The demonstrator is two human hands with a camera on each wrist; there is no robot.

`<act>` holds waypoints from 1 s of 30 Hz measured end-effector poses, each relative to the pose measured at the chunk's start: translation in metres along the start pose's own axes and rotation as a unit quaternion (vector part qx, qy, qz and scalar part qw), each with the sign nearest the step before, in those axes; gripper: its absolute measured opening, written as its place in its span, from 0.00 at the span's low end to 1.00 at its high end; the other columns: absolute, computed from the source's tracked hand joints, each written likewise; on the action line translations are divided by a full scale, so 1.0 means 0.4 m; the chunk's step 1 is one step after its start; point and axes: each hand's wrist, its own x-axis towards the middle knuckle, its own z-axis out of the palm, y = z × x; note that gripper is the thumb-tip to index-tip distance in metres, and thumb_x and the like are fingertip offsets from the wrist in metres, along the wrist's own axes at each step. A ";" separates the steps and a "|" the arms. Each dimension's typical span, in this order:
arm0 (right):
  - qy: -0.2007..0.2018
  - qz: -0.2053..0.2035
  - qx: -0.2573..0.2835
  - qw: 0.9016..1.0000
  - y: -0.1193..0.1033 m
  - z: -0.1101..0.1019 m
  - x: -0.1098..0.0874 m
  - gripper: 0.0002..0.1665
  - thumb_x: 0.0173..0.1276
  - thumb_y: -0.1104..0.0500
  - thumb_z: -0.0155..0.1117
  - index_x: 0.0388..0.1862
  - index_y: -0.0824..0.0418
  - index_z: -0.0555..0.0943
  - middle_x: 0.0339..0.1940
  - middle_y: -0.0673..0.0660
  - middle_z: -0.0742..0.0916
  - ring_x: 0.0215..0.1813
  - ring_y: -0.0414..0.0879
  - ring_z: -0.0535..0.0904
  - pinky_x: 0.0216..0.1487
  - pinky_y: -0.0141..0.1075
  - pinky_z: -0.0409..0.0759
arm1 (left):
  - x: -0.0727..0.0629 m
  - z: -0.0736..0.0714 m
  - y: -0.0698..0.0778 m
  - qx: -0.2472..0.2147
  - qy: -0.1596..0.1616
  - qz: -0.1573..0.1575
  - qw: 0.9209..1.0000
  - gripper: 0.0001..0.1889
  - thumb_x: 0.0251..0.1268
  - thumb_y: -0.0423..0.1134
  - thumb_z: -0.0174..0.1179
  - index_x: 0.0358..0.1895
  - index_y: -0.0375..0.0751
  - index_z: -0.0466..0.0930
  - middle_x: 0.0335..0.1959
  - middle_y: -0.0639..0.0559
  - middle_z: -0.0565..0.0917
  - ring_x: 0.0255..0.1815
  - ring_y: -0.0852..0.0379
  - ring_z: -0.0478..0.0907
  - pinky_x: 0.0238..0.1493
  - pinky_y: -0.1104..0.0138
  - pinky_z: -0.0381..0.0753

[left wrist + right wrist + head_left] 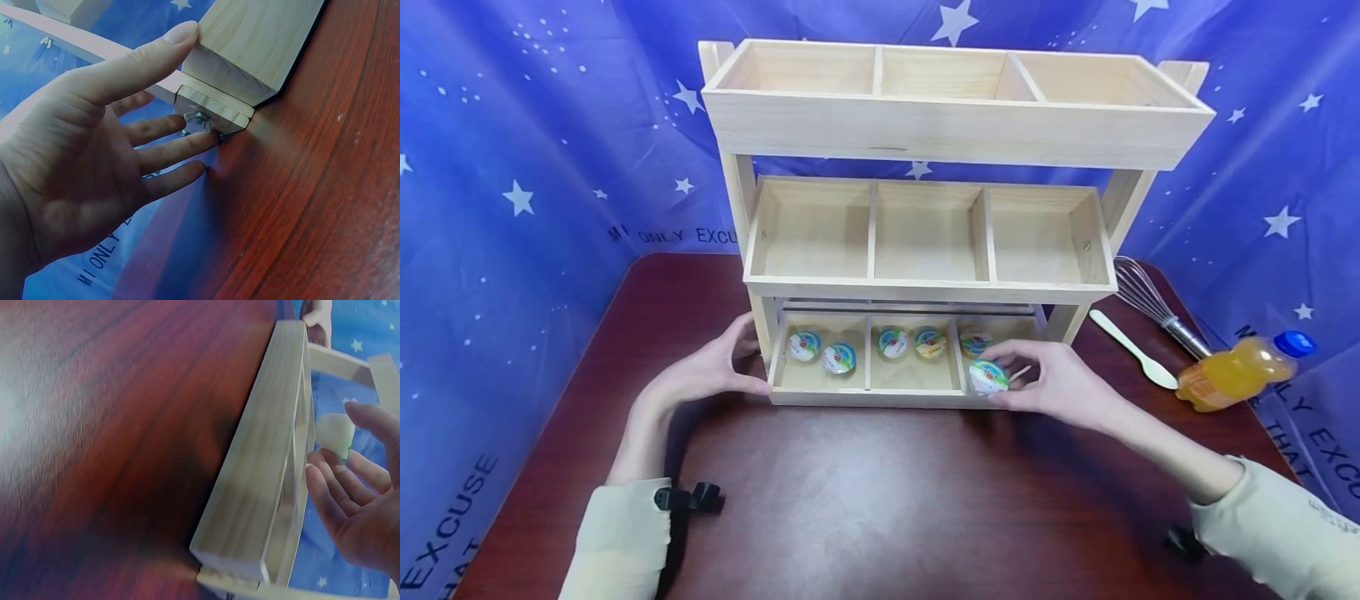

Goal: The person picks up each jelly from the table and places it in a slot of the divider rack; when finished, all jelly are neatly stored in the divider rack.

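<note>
My right hand (1063, 383) pinches a small jelly cup (987, 378) with a printed lid, just above the front of the bottom tier's right compartment. In the right wrist view the pale jelly cup (334, 432) sits between thumb and fingertips. Behind it, another jelly cup (974, 342) stands in that compartment. Two jelly cups (892, 342) stand in the middle compartment and two more (838, 358) in the left one. My left hand (707, 367) is at the left end of the wooden shelf (865, 400), its thumb against the bottom tray and fingers extended near the side post.
The shelf's middle tier (932, 290) and top tier (955, 133) rise over the bottom one. On the table's right lie a whisk (1157, 304), a pale spoon (1135, 350) and a bottle of orange drink (1236, 372). A blue starry curtain (550, 167) surrounds the table (865, 500).
</note>
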 end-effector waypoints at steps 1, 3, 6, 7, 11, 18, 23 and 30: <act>0.006 0.004 -0.001 1.000 0.003 -0.007 0.003 0.26 0.56 0.57 0.82 0.55 0.55 0.86 0.39 0.54 0.90 0.37 0.35 0.86 0.40 0.31 0.87 | 0.000 -0.002 0.001 -0.001 0.000 0.001 1.000 0.59 0.53 0.40 0.80 0.82 0.51 0.45 0.81 0.41 0.58 0.78 0.33 0.64 0.77 0.39 0.64; 0.019 0.009 -0.010 1.000 0.009 -0.021 0.009 0.26 0.56 0.57 0.82 0.55 0.56 0.86 0.39 0.54 0.91 0.37 0.34 0.85 0.39 0.30 0.86 | 0.002 -0.004 0.003 0.000 0.002 0.005 1.000 0.59 0.53 0.40 0.79 0.82 0.50 0.45 0.81 0.41 0.58 0.79 0.32 0.64 0.77 0.39 0.63; 0.037 0.016 -0.030 0.999 0.018 -0.041 0.017 0.26 0.56 0.56 0.83 0.54 0.56 0.86 0.38 0.54 0.91 0.38 0.35 0.85 0.40 0.30 0.85 | 0.004 -0.006 0.003 0.000 0.006 0.008 1.000 0.58 0.53 0.40 0.79 0.82 0.50 0.45 0.81 0.41 0.59 0.79 0.33 0.64 0.77 0.39 0.63; 0.041 0.018 -0.040 0.998 0.022 -0.046 0.019 0.25 0.56 0.56 0.83 0.53 0.56 0.86 0.38 0.53 0.91 0.38 0.35 0.85 0.40 0.30 0.85 | 0.003 -0.005 0.002 0.000 0.007 0.008 1.000 0.59 0.53 0.40 0.80 0.82 0.50 0.45 0.80 0.42 0.59 0.78 0.33 0.64 0.77 0.39 0.63; 0.048 0.035 -0.072 0.996 0.042 -0.057 0.021 0.26 0.55 0.54 0.83 0.53 0.56 0.86 0.37 0.53 0.92 0.37 0.37 0.86 0.39 0.28 0.83 | -0.004 0.000 -0.006 0.001 0.005 0.006 1.000 0.59 0.53 0.41 0.79 0.82 0.52 0.45 0.80 0.42 0.59 0.78 0.33 0.65 0.76 0.40 0.65; 0.054 0.038 -0.114 0.991 0.073 -0.050 0.021 0.26 0.51 0.56 0.84 0.50 0.58 0.87 0.34 0.52 0.91 0.36 0.40 0.86 0.36 0.28 0.81 | -0.011 0.005 -0.005 -0.004 0.003 0.018 1.000 0.59 0.53 0.40 0.79 0.82 0.51 0.45 0.81 0.40 0.58 0.77 0.31 0.65 0.75 0.38 0.65; 0.041 0.041 -0.125 0.990 0.086 -0.040 0.026 0.27 0.51 0.57 0.82 0.50 0.62 0.86 0.33 0.53 0.92 0.36 0.42 0.87 0.35 0.29 0.79 | -0.012 0.002 -0.005 0.002 0.005 0.015 1.000 0.59 0.53 0.40 0.80 0.82 0.52 0.44 0.81 0.40 0.58 0.77 0.31 0.65 0.75 0.38 0.66; 0.032 0.054 -0.154 0.986 0.097 -0.024 0.034 0.26 0.50 0.59 0.80 0.50 0.62 0.86 0.33 0.52 0.92 0.36 0.42 0.86 0.34 0.30 0.78 | -0.010 0.005 -0.009 -0.004 0.004 0.016 1.000 0.59 0.53 0.40 0.80 0.82 0.51 0.45 0.81 0.39 0.59 0.77 0.32 0.65 0.75 0.39 0.66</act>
